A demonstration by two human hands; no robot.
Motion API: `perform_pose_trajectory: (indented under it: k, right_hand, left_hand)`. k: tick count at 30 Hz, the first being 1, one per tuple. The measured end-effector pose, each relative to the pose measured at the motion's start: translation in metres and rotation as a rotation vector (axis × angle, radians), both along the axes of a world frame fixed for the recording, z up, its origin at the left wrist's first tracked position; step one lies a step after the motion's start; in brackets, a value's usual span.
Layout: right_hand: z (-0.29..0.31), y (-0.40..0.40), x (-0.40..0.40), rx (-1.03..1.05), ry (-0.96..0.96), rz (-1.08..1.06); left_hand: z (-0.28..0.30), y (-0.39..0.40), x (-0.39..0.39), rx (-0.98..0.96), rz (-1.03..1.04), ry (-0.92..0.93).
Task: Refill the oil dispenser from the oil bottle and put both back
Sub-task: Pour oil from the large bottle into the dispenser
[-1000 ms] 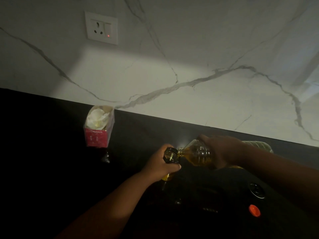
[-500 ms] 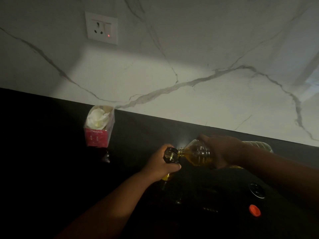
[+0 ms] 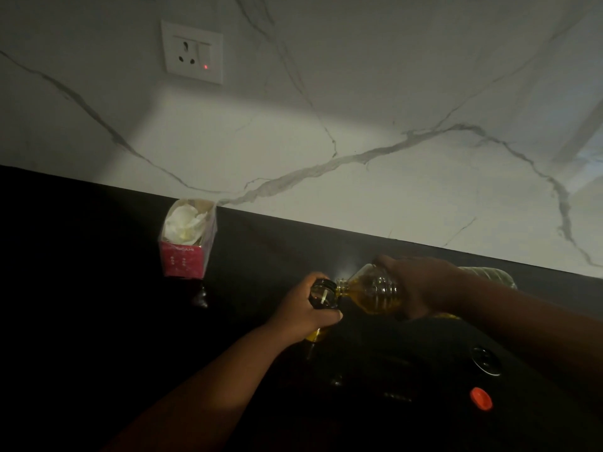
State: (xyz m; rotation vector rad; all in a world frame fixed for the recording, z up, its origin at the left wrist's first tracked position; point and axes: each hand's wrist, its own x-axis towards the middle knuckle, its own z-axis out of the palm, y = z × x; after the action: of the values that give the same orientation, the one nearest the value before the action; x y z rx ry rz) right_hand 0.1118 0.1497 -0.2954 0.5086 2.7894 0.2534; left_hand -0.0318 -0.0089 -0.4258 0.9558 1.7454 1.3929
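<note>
An orange cap (image 3: 481,398) lies lower right. At centre frame, my left hand (image 3: 306,309) grips the oil dispenser (image 3: 323,293); my right hand (image 3: 419,285) grasps the tilted oil bottle (image 3: 368,290), mouth at the dispenser's rim. A pink box (image 3: 187,238) stands beyond, left.

Head-worn view, forward and down, near dark counter (image 3: 98,288)

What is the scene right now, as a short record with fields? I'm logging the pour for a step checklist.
left hand: grips the dispenser near its open mouth
right hand: holds the bottle tilted, neck at the dispenser's mouth
oil: yellow, visible in the bottle
red cap: lies loose on the counter, lower right
pink box: against the wall, left
step: pouring under way, nothing put back yet
</note>
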Motion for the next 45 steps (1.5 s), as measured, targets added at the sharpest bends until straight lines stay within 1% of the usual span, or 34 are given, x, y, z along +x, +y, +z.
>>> perform_pose_trajectory:
  k: [16,36,45]
  right_hand:
    - [-0.0008,0.0012,-0.0005,-0.006,0.004,0.0]
    - [0.0007,-0.0006,0.0002,0.001,0.009,0.002]
    - [-0.001,0.0003,-0.001,0.015,-0.019,-0.002]
  left_hand:
    - [0.0014,-0.0003,-0.0004,-0.003,-0.009,-0.024]
    - [0.0008,0.0,0.0003,0.004,0.008,-0.007]
    - [0.0004,0.0001,0.0009,0.0,0.02,0.005]
